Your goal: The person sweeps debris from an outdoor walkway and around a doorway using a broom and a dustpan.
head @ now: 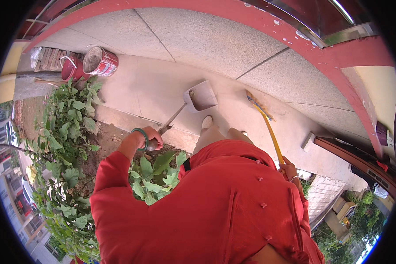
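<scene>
My left hand, a green bangle at its wrist, grips the handle of a long-handled metal dustpan. The pan is just beyond my feet, with a little brown debris in its hollow. On the other side, my right hand is closed around the yellow handle of a broom. Its brown bristles are at the concrete floor, to the right of the dustpan and apart from it. My light shoe shows between the two tools.
A paint-marked bucket and a red bucket stand at the far left, before stacked bricks. Leafy plants fill the soil bed on my left. A speckled raised ledge runs ahead. A brown-edged piece of furniture stands right.
</scene>
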{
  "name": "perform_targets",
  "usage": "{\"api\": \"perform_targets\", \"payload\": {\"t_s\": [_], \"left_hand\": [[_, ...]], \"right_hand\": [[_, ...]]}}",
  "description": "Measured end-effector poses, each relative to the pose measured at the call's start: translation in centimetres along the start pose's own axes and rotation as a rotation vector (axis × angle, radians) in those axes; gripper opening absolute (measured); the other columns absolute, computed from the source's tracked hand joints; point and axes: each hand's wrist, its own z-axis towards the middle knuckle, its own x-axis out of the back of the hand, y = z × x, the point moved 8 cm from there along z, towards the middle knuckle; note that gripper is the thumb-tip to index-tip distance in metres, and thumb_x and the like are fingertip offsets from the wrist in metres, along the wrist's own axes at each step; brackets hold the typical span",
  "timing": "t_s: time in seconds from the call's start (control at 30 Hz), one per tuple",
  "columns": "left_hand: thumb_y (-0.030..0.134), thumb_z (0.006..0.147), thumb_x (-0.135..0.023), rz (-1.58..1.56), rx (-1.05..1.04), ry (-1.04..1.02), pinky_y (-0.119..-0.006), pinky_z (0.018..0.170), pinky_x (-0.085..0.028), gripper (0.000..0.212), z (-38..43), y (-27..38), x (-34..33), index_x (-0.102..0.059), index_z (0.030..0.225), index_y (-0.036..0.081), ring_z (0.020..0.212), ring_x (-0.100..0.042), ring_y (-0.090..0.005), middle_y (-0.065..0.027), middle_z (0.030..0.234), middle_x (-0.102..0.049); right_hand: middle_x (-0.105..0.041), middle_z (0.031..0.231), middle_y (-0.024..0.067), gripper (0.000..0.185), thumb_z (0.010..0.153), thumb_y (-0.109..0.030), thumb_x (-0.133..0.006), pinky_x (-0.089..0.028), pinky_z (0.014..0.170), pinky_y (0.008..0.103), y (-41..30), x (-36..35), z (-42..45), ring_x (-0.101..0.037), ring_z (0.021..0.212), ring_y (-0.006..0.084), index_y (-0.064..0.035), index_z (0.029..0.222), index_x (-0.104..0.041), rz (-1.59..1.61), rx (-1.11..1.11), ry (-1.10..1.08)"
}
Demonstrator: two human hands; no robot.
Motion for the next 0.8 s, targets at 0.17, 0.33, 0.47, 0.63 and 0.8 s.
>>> {"api": "perform_targets", "payload": {"t_s": [0.17, 0.33, 0.47, 0.63, 0.8], "left_hand": [[-0.003, 0.070, -0.053, -0.643, 0.044, -0.179, -0.030, 0.049, -0.051, 0.005, 0.6, -4.4, -1.7, -0.051, 0.067, -0.006, 0.052, -0.055, -0.0213, -0.0145, 0.062, -0.053], [-0.003, 0.072, -0.054, -1.070, -0.007, -0.266, -0.028, 0.051, -0.051, 0.005, -1.2, -6.0, -0.9, -0.051, 0.072, -0.007, 0.056, -0.056, -0.0195, -0.0139, 0.067, -0.054], [-0.002, 0.075, -0.052, -1.309, -0.125, -0.288, -0.025, 0.052, -0.051, 0.008, -3.6, -6.2, -0.1, -0.051, 0.079, -0.008, 0.058, -0.056, -0.0174, -0.0133, 0.071, -0.055], [-0.002, 0.076, -0.052, -1.491, -0.290, -0.243, -0.027, 0.052, -0.051, 0.007, -8.1, -4.4, 1.3, -0.051, 0.079, -0.008, 0.058, -0.055, -0.0167, -0.0107, 0.068, -0.054], [-0.001, 0.077, -0.051, -1.602, -0.494, -0.259, -0.027, 0.053, -0.050, 0.009, -13.7, -2.4, 4.9, -0.050, 0.080, -0.010, 0.059, -0.053, -0.0156, -0.0101, 0.070, -0.053]], "right_hand": [[-0.045, 0.062, 0.0048, 0.027, 0.080, -0.004, -0.049, -0.034, 0.033, 0.0271, -1.8, -3.4, 2.4, -0.043, 0.041, 0.0149, -0.0097, 0.106, -0.046, 0.011, 0.023, 0.003], [-0.045, 0.060, 0.0044, 0.035, 0.079, -0.004, -0.050, -0.036, 0.034, 0.0261, -5.1, -6.9, 3.9, -0.045, 0.043, 0.0143, -0.0075, 0.113, -0.044, -0.010, 0.036, -0.123], [-0.049, 0.063, 0.0046, 0.049, 0.078, -0.003, -0.053, -0.039, 0.038, 0.0226, -9.7, -11.0, 5.3, -0.047, 0.045, 0.0122, -0.0034, 0.125, -0.040, -0.254, 0.063, -0.205], [-0.056, 0.079, 0.0052, 0.057, 0.076, -0.002, -0.057, -0.045, 0.052, 0.0213, -15.4, -17.2, 8.3, -0.052, 0.059, 0.0105, -0.0003, 0.128, -0.036, -0.350, 0.091, -0.441], [-0.057, 0.099, 0.0097, 0.057, 0.072, -0.004, -0.062, -0.046, 0.068, 0.0219, -22.1, -23.9, 7.6, -0.055, 0.079, 0.0132, 0.0022, 0.125, -0.041, -0.633, 0.263, -0.480]]}}
